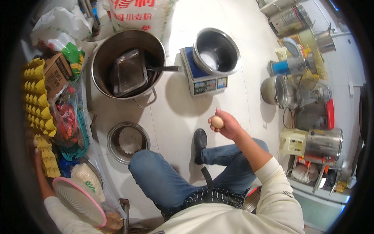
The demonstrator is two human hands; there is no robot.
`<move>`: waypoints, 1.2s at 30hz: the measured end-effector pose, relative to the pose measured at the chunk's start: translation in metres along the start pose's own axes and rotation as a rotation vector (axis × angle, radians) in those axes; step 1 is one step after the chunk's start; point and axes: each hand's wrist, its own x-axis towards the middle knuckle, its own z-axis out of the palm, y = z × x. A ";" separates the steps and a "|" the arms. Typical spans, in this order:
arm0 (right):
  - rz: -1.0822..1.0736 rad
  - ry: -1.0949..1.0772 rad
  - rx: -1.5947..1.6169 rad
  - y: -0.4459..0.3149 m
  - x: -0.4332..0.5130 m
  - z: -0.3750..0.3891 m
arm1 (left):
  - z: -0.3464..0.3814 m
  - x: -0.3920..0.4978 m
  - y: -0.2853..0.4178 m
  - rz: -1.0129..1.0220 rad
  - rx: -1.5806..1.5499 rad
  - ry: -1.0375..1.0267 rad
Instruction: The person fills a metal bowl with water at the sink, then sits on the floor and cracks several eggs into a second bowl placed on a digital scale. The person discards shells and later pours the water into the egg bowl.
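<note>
A brown egg (217, 122) is held in my right hand (230, 126), the fingers curled around it, above the tiled floor. My left hand (36, 150) reaches to the far left rim, beside the yellow egg trays (36, 92). Pale spots show at its fingertips, but the dark edge hides whether it grips anything. Beyond my right hand, a deep steel bowl (216, 51) sits tilted on a digital scale (204, 84); something white lies in its bottom. A round mesh strainer (79, 201) with a pink rim is close to my left forearm.
A large steel pot (98, 73) holds dark metal pans, one handle jutting over its rim. Near my knee stands a steel basin (111, 143) on the floor. Bagged red peppers (65, 122) lie on the left shelf. A flour sack (140, 17) stands behind; appliances line the right wall.
</note>
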 end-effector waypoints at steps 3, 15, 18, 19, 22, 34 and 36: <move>-0.049 0.017 0.039 -0.004 -0.007 -0.009 | -0.008 0.001 -0.011 0.030 0.012 -0.019; 0.025 -0.004 -0.332 -0.044 0.035 -0.069 | -0.062 -0.048 -0.017 0.119 -0.695 -0.090; 0.089 0.070 -0.356 -0.041 0.068 -0.096 | -0.069 -0.091 0.044 -0.467 -1.785 0.034; 0.114 0.112 -0.316 -0.041 0.078 -0.104 | -0.075 -0.111 0.070 -0.437 -1.957 -0.019; 0.134 0.102 -0.267 -0.053 0.100 -0.122 | -0.089 -0.167 0.166 -0.337 -2.071 -0.253; 0.173 -0.213 -0.586 -0.081 0.126 -0.175 | -0.039 -0.365 0.642 -0.190 -1.574 -1.135; 0.125 -0.216 -0.556 -0.091 0.135 -0.189 | -0.021 -0.392 0.709 -0.091 -1.322 -1.314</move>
